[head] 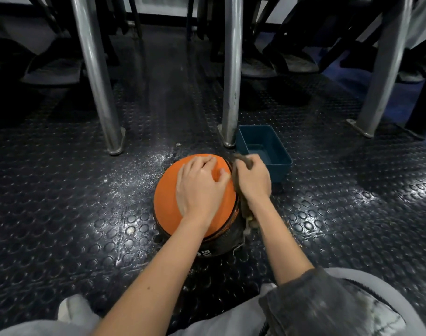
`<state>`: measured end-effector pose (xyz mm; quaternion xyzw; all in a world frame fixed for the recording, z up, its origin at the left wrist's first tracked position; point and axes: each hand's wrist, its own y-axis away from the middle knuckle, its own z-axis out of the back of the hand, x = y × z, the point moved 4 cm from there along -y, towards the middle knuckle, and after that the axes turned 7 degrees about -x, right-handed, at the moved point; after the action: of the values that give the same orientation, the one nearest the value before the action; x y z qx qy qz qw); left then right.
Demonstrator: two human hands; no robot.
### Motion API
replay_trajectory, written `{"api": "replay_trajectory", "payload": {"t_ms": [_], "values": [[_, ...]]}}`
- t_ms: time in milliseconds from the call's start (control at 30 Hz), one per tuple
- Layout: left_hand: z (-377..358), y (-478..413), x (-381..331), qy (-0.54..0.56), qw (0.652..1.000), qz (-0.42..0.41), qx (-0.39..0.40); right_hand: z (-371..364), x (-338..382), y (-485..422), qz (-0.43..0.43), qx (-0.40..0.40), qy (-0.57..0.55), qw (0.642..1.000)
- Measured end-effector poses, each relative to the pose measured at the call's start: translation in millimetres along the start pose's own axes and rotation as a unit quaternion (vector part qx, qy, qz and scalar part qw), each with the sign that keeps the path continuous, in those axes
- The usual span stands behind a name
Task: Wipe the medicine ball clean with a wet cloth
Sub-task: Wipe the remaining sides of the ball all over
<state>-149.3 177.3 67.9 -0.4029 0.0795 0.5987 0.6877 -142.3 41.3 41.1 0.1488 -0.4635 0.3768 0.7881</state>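
Studded rubber floor [86, 190]. My left hand [202, 187] lies spread flat on the ball [168, 197]; right hand [254, 178] grips the cloth [241, 163] against its right side.

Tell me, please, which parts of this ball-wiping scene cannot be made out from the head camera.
- Cloth: motion-blurred and mostly under the right hand; wetness unclear.
- Medicine ball: the top is covered by the left hand; the weight label is cut by the forearm.
- Blue tub: whether it holds water is unclear.
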Motion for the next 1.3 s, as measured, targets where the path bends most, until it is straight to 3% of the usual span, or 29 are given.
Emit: {"api": "replay_trajectory", "payload": {"t_ms": [33,100,267,333,400,467,567,633,733,833,933,1033,1167,1233,1300], "values": [[-0.7,0.7,0.0,0.004,1.0,-0.001,-0.001,0.5,11.7,3.3,0.051,0.005,0.023,0.998],[-1.8,1.7,0.5,0.014,1.0,-0.003,0.0,-1.5,13.4,-1.6,0.075,0.009,0.022,0.997],[-4.7,8.9,1.0,0.032,0.999,-0.008,0.002,-7.3,-50.9,-30.1,-0.134,0.048,-0.084,0.986],[-3.0,12.8,0.6,0.039,0.999,-0.005,-0.007,-10.4,-66.1,-28.6,-0.18,0.089,-0.08,0.976],[-2.3,10.6,2.8,0.034,0.999,0.002,-0.015,-13.1,-65.2,-28.0,-0.203,0.08,-0.134,0.967],[-2.2,5.8,1.0,0.032,0.999,0.006,-0.018,-11.5,-45.5,-23.9,-0.161,0.044,-0.15,0.974],[-4.7,2.7,-4.2,0.029,0.999,-0.004,-0.02,-2.9,-3.7,-8.8,0.013,0.003,-0.04,0.999],[-8.1,5.5,-3.5,0.02,0.999,-0.02,-0.025,0.0,2.9,-1.7,0.058,-0.01,-0.002,0.998],[-12.6,7.7,-3.3,0.029,0.999,-0.024,-0.019,1.4,-21.3,-12.8,-0.04,-0.026,-0.063,0.997],[-16.3,12.7,-10.2,0.027,0.999,-0.039,-0.014,3.1,-49.2,-23.5,-0.174,0.016,-0.129,0.976],[-14.6,16.5,-11.0,0.028,0.998,-0.038,-0.031,-1.3,-63.3,-23.7,-0.205,0.063,-0.136,0.967],[-8.8,12.2,-3.2,0.02,0.999,-0.028,-0.031,-2.7,-45.3,-16.6,-0.165,0.035,-0.167,0.972],[-2.8,1.1,6.1,0.031,0.999,-0.01,-0.03,-2.8,-2.6,-4.0,0.016,0.028,-0.066,0.997],[-3.4,2.1,7.8,0.037,0.999,-0.012,-0.015,-2.9,-4.1,-5.8,0.025,0.019,-0.093,0.995],[-4.3,4.3,8.3,0.042,0.999,-0.015,-0.009,-3.8,-25.2,-17.0,-0.034,0.01,-0.121,0.992]]}}
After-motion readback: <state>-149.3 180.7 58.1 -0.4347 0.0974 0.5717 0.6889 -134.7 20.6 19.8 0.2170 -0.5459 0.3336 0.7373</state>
